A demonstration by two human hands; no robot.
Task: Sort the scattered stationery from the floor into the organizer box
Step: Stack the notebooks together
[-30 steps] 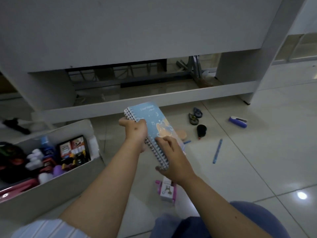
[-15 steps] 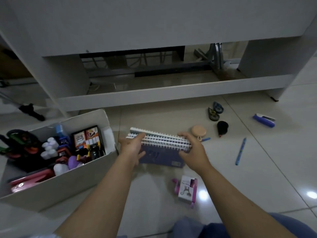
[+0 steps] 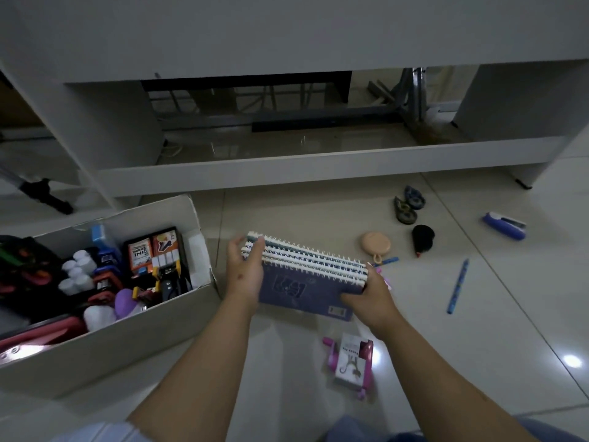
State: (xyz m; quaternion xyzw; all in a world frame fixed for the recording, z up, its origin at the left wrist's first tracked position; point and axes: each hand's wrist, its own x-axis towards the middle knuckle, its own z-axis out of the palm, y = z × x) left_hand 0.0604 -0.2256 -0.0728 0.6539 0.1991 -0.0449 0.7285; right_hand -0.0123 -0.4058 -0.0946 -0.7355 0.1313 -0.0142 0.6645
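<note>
I hold a stack of spiral notebooks [image 3: 302,287] between both hands, spines up, dark blue cover facing me, just right of the cardboard organizer box [image 3: 105,339]. My left hand [image 3: 243,272] grips the stack's left end, fingers over the spirals. My right hand [image 3: 369,293] grips the right end from below. The box at the left holds ink packs, small bottles, a red stapler and other stationery. On the floor lie a pink packaged item [image 3: 352,362], a blue pen [image 3: 458,286], a blue stapler [image 3: 504,225], a round beige item [image 3: 374,242], a black item [image 3: 422,239] and two tape dispensers [image 3: 409,208].
A white desk panel [image 3: 302,169] with a low crossbar runs across the back, with metal legs and cables beneath it. A black tripod foot [image 3: 47,196] sits at the far left. Glossy tile floor [image 3: 510,330] spreads to the right. My knee shows at the bottom edge.
The notebooks have gone from raised with the light blue cover showing to spines-up, held at both ends, lower and close to the box.
</note>
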